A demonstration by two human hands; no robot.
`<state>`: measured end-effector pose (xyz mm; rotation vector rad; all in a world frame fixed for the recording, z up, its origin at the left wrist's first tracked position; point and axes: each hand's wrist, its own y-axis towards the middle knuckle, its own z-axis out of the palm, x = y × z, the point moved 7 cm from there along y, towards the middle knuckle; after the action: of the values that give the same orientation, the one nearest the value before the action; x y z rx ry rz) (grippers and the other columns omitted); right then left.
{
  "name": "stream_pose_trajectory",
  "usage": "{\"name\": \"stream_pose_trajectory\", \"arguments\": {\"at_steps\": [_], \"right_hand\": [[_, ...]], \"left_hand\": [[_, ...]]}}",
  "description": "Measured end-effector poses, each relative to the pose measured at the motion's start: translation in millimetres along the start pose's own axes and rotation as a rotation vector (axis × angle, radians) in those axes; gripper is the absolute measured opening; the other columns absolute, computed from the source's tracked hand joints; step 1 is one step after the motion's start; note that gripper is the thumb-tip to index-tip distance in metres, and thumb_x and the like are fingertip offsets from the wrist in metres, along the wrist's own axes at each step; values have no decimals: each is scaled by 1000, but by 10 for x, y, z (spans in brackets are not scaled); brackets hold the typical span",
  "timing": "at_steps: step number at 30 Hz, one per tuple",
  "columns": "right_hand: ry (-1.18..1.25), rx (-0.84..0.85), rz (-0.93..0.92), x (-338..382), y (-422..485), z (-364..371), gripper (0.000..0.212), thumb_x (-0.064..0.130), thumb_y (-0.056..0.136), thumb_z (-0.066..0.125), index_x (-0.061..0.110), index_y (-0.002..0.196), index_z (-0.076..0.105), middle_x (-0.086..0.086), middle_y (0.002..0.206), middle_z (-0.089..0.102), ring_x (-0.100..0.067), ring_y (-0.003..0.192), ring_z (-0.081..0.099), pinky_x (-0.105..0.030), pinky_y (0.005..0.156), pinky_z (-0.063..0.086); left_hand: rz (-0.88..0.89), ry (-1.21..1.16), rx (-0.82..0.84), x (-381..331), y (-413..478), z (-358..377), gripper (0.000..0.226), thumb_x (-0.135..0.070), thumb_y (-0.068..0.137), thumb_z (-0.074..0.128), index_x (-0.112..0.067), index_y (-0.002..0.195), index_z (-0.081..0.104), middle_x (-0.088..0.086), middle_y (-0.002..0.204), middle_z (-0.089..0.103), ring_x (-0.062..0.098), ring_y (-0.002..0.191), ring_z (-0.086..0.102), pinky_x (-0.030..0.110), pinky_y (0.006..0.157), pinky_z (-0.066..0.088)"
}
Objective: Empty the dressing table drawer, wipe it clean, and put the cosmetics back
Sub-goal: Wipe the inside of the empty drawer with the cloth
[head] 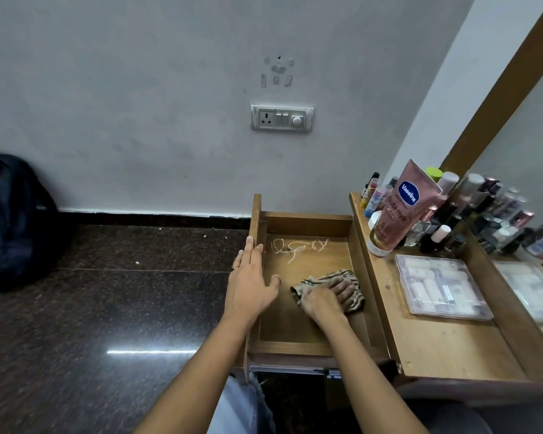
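Drawer: open brown wooden drawer, low centre, emptied; white smears near its back.
Tube: pink plastic tube, right, reads "Vaseline", "Gluta-Hya".
Left hand: fingers straight, resting on the drawer's left wall.
Right hand: flat, pressing the rag.
Rag: striped beige-brown cloth on the drawer floor; likely soft, light, best pushed under the palm.

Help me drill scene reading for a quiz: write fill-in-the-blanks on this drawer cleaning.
1. The right hand presses a ____ onto the drawer floor.
2. The left hand wears a ____.
3. The pink tube on the table reads ____.
Missing: cloth; ring; Vaseline.
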<state>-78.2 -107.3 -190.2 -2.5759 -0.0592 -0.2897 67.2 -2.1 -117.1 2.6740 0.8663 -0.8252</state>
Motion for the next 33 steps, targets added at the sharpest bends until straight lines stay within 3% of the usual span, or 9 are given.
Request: {"name": "stream_pose_trajectory", "arguments": {"at_steps": [4, 11, 18, 25, 29, 33], "right_hand": [[-34, -73, -113, 86, 294, -109, 93, 52, 95, 36, -7, 148, -11, -24, 157, -15, -35, 145, -16, -42, 117, -8], [-109, -42, -236, 341, 695, -394, 100, 54, 89, 48, 0, 151, -9, -18, 158, -16, -31, 146, -16, -38, 119, -6], [-185, -6, -397, 276, 538, -345, 95, 50, 91, 50, 2, 152, -5, -15, 159, -12, -29, 147, -13, -36, 119, -4], [-328, 10, -281, -55, 65, -5, 97, 59, 94, 37, -4, 149, -12, -22, 157, -14, -34, 146, -14, -38, 119, -6], [-235, 60, -261, 14, 266, -160, 107, 69, 89, 39, -3, 149, -13, -20, 157, -19, -33, 145, -19, -39, 118, -7], [-85, 82, -284, 211, 558, -480, 98, 64, 91, 39, 3, 152, -6, -13, 159, -16, -26, 147, -14, -38, 119, 0]], "left_hand": [[-3, -16, -2, 10, 13, 9, 73, -40, 90, 56, -20, 151, 22, -2, 162, 3, 23, 147, 15, 38, 116, 23], [-2, -41, 2, 7, 37, 15, 74, -40, 90, 58, -21, 151, 22, -5, 162, 2, 21, 147, 15, 37, 117, 22], [-14, 9, 13, 7, 22, 9, 75, -41, 90, 57, -20, 152, 21, -4, 162, -1, 23, 148, 14, 38, 117, 23], [-5, -4, 14, 0, -12, -11, 74, -39, 89, 57, -18, 151, 23, -3, 162, 1, 24, 147, 14, 39, 117, 24], [-2, 13, 25, -8, -13, 0, 75, -40, 90, 56, -19, 152, 21, -4, 162, -2, 24, 148, 11, 39, 117, 21], [-13, 7, 15, 0, 3, 1, 76, -42, 90, 57, -20, 152, 20, -5, 162, -2, 23, 148, 11, 37, 117, 21]]}}
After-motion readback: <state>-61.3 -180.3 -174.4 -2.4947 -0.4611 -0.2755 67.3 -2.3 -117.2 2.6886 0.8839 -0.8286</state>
